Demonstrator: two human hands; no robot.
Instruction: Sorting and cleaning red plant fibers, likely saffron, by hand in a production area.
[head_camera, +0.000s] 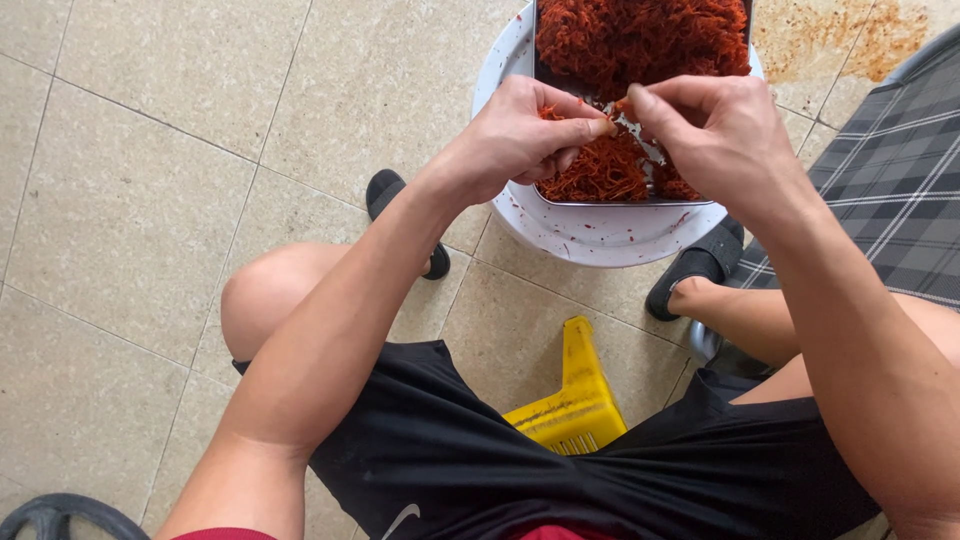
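A metal tray (560, 199) heaped with red-orange shredded strands (640, 35) rests on a white round basin (590, 235) on the tiled floor. My left hand (525, 135) hovers over the tray's near end, its fingers pinched on a small clump of strands. Right beside it, my right hand (715, 130) pinches the strands too, thumb and fingertips meeting the left hand's fingertips above the tray. Part of the tray is hidden behind both hands.
I sit on a low yellow plastic stool (575, 400) with my knees apart and black slippers (385, 195) on my feet. A grey plaid cloth (890, 170) lies at the right. Red-orange stains (850, 40) mark the tiles at top right. A dark curved object (60, 515) sits at bottom left.
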